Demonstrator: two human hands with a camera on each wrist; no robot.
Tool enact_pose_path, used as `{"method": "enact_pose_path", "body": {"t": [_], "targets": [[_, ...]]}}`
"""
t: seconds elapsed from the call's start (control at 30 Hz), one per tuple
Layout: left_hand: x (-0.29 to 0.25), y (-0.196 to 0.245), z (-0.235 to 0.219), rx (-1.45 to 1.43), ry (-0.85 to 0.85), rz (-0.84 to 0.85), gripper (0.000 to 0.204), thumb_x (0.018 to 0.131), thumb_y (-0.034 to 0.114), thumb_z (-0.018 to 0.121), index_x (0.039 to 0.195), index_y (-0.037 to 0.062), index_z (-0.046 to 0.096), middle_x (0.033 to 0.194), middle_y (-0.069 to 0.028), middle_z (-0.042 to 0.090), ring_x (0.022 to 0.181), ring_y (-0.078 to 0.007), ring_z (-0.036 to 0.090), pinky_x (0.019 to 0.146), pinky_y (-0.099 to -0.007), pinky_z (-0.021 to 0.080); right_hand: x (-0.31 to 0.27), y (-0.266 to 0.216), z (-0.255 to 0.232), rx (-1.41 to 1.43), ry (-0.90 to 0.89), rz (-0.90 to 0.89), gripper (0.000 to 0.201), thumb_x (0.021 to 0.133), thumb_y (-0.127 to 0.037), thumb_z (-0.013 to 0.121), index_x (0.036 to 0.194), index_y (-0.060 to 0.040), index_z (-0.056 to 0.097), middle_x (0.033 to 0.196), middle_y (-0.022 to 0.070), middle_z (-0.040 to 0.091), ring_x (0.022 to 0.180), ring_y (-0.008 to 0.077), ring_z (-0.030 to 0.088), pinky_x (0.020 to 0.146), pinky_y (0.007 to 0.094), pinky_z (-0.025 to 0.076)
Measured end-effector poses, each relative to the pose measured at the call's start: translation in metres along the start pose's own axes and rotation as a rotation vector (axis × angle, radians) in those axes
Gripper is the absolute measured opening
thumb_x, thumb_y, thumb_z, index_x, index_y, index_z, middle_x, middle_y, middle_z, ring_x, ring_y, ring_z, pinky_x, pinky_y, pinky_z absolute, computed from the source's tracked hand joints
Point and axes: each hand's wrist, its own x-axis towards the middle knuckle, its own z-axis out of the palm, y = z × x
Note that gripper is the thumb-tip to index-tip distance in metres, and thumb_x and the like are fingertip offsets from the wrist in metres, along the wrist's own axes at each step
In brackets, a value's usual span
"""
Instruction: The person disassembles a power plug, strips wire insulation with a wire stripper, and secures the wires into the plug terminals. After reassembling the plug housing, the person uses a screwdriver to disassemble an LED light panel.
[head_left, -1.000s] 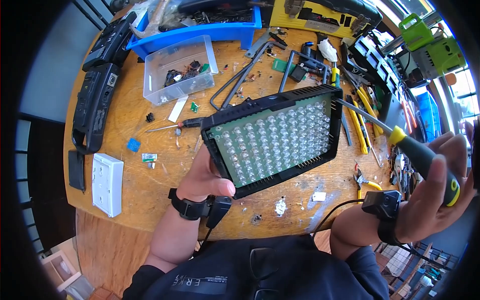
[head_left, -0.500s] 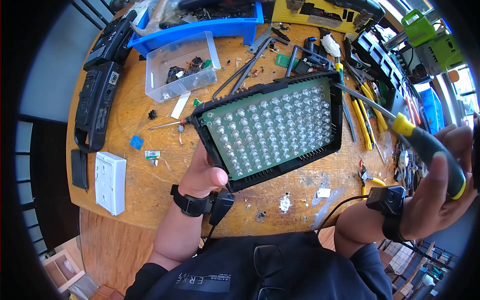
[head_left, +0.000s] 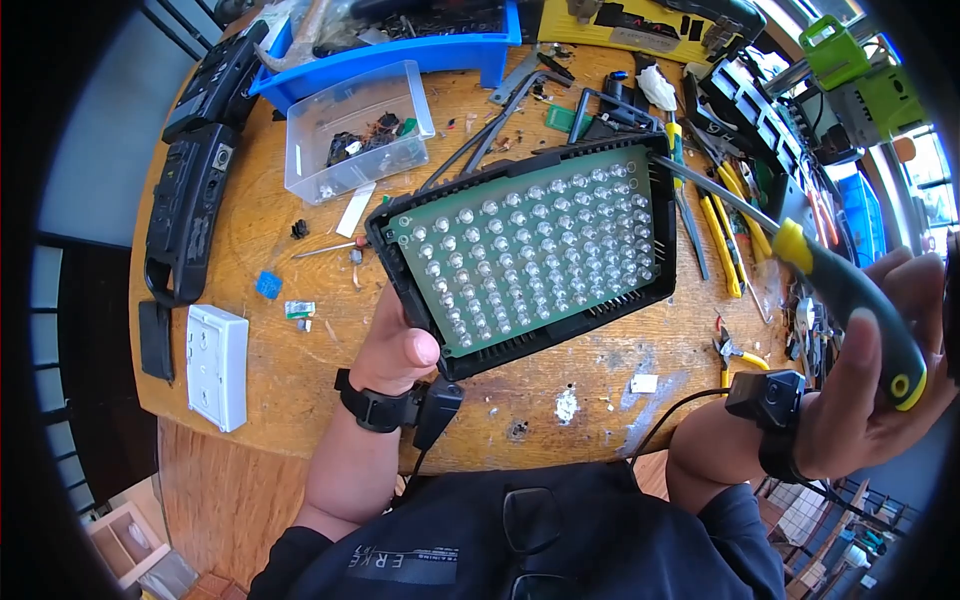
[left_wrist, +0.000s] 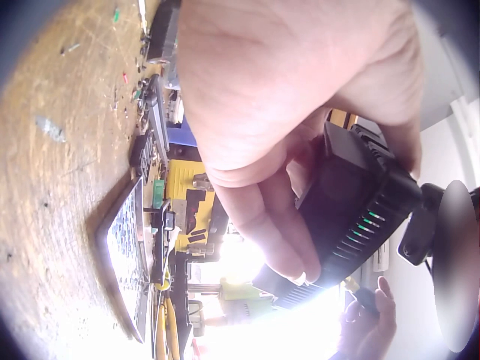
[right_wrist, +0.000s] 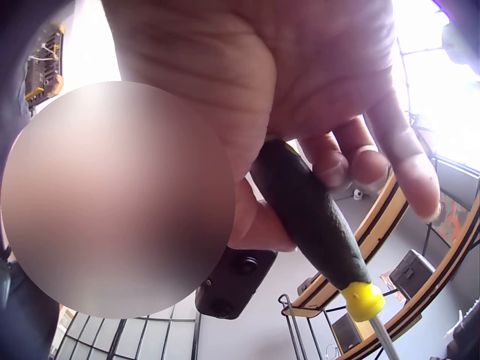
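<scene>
My left hand (head_left: 392, 350) grips a black plastic housing (head_left: 560, 331) by its near left corner, thumb on the front edge. Inside the housing sits a green circuit board (head_left: 395, 222) covered with rows of clear LEDs, tilted up to face me. In the left wrist view, fingers curl round the slotted back of the housing (left_wrist: 352, 206). My right hand (head_left: 845, 430) holds a screwdriver (head_left: 845, 295) with a dark green and yellow handle. Its shaft points left, the tip overlapping the housing's upper right corner. The right wrist view shows the screwdriver handle (right_wrist: 311, 214) against the palm.
Behind lie a clear plastic box (head_left: 350, 180) with scraps, a blue bin (head_left: 400, 75) and a yellow toolbox (head_left: 640, 35). A white plastic case (head_left: 217, 370) and black devices (head_left: 190, 210) stand left. Yellow-handled pliers (head_left: 740, 355) and other tools crowd the right side.
The housing has shifted left and slightly up, and its LED face has turned more towards me. The screwdriver tip has followed its upper right corner. Both hands keep their holds.
</scene>
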Motion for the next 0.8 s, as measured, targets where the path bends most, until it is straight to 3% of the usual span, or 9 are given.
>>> {"method": "enact_pose_path", "body": {"t": [0.07, 0.1, 0.37, 0.4, 0.8], "targets": [[-0.001, -0.002, -0.002, -0.016, -0.012, 0.002, 0.106, 0.058, 0.038, 0.084, 0.137, -0.0013, 0.027, 0.135, -0.0135, 0.041, 0.123, -0.0239, 0.043, 0.102, -0.0391, 0.036, 0.006, 0.002, -0.012, -0.478, -0.115, -0.198, 0.073, 0.074, -0.045, 0.071, 0.114, 0.0099, 0.043, 0.061, 0.0002, 0.048, 0.043, 0.0039, 0.041, 0.042, 0.0167, 0.023], [-0.002, -0.005, -0.005, -0.006, -0.007, 0.012, 0.104, 0.058, 0.038, 0.084, 0.137, -0.0016, 0.028, 0.135, -0.0136, 0.041, 0.123, -0.024, 0.043, 0.101, -0.039, 0.037, 0.003, 0.005, -0.02, -0.489, -0.118, -0.204, 0.073, 0.074, -0.045, 0.071, 0.114, 0.0099, 0.043, 0.061, 0.0002, 0.048, 0.043, 0.0039, 0.041, 0.042, 0.0167, 0.023], [-0.004, -0.004, -0.008, 0.041, -0.002, 0.011, 0.104, 0.058, 0.039, 0.084, 0.137, -0.0018, 0.029, 0.135, -0.0141, 0.041, 0.123, -0.0253, 0.043, 0.101, -0.0398, 0.037, -0.008, -0.008, -0.028, -0.425, -0.023, -0.004, 0.069, 0.074, -0.04, 0.071, 0.114, 0.0086, 0.042, 0.069, 0.0046, 0.052, 0.049, 0.0066, 0.047, 0.048, 0.0187, 0.031], [-0.004, -0.004, -0.008, 0.039, -0.006, 0.012, 0.104, 0.058, 0.039, 0.084, 0.137, -0.0018, 0.029, 0.135, -0.0141, 0.041, 0.123, -0.0253, 0.043, 0.101, -0.0398, 0.037, -0.002, -0.018, 0.001, -0.413, -0.008, 0.023, 0.069, 0.074, -0.039, 0.071, 0.114, 0.0084, 0.042, 0.07, 0.0051, 0.052, 0.049, 0.007, 0.048, 0.049, 0.019, 0.032], [-0.006, -0.002, -0.008, 0.091, 0.04, -0.009, 0.109, 0.053, 0.041, 0.086, 0.138, 0.0014, 0.03, 0.136, -0.0126, 0.041, 0.123, -0.0243, 0.043, 0.101, -0.0397, 0.037, -0.004, -0.031, 0.012, -0.226, 0.165, 0.348, 0.064, 0.074, -0.032, 0.072, 0.114, 0.0065, 0.041, 0.081, 0.0118, 0.058, 0.058, 0.0111, 0.057, 0.057, 0.0221, 0.045]]}}
